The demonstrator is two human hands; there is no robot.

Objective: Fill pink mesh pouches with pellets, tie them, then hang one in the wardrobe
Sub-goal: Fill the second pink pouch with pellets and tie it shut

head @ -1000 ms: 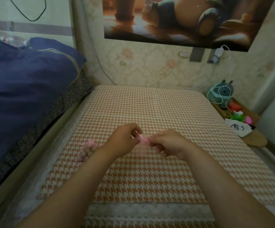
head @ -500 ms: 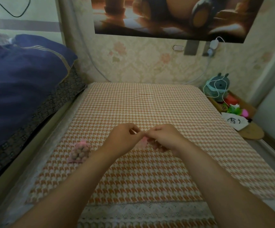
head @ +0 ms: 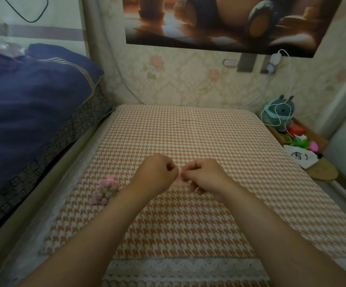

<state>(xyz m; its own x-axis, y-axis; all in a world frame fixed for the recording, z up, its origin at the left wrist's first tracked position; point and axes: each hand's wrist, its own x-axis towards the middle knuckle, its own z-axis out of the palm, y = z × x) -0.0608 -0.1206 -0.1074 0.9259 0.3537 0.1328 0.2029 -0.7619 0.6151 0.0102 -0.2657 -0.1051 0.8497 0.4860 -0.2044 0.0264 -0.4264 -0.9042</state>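
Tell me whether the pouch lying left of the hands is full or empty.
Full: round pellets bulge through the pink mesh pouch, its neck gathered shut.

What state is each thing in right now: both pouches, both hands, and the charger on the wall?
Filled pouch: full of pellets, neck drawn shut, lying on the checked cloth.
Second pouch: pinched between both hands, mostly hidden; cannot tell if tied.
Left hand: fingers curled, pinching the second pouch.
Right hand: fingers curled, pinching the same pouch.
Charger: plugged into the wall.
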